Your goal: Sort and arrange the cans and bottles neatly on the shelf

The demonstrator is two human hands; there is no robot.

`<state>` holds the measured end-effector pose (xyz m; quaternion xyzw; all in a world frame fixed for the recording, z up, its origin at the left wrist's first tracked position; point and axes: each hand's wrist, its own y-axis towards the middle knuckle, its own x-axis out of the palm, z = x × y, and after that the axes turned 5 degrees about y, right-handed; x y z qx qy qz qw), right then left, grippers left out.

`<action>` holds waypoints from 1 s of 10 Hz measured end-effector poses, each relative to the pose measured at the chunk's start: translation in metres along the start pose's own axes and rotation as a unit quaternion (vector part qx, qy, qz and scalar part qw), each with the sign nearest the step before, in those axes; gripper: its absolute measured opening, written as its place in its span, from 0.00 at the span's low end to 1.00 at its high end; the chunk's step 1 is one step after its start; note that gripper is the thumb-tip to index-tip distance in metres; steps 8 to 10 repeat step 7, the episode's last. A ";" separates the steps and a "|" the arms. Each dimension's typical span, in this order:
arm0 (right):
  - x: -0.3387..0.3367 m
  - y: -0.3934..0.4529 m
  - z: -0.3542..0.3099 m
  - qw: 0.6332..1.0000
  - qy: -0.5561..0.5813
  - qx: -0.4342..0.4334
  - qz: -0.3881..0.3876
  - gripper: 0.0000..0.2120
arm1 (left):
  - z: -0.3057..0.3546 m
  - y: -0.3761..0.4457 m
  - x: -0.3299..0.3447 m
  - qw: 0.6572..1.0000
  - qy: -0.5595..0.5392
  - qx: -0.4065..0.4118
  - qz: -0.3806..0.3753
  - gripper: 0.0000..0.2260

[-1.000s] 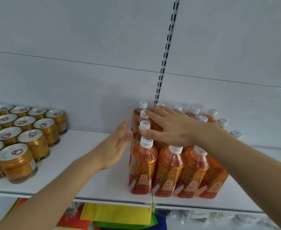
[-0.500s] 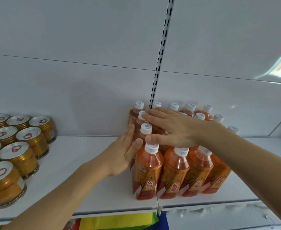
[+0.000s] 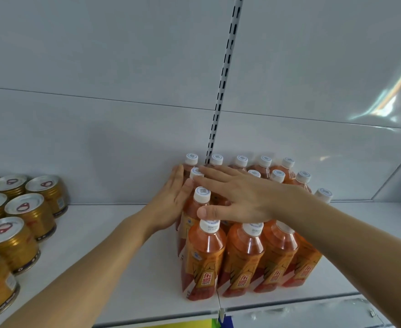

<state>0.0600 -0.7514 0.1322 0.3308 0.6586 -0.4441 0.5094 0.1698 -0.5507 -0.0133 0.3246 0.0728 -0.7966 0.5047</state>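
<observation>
— Where are the hands?
— Left hand [image 3: 171, 204] flat, fingers straight, pressed against the left side of the orange bottles [image 3: 242, 254]; right hand [image 3: 239, 197] spread open across their white caps.
— And the gold cans [image 3: 17, 216]?
— Grouped at the white shelf's [image 3: 114, 268] left end — well apart from the bottles.

The bottles [image 3: 204, 261] are orange with white caps; left of them, the cans [image 3: 30, 209] are gold with silver tops.
</observation>
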 end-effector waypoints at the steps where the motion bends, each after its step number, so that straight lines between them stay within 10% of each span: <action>1: 0.002 0.002 0.002 1.000 -0.003 -0.011 0.006 0.47 | 0.001 -0.001 0.000 1.000 -0.010 -0.005 -0.001 0.33; 10: 0.006 -0.015 0.007 0.994 0.025 -0.016 0.105 0.44 | 0.024 -0.016 -0.015 0.996 0.078 -0.045 0.022 0.38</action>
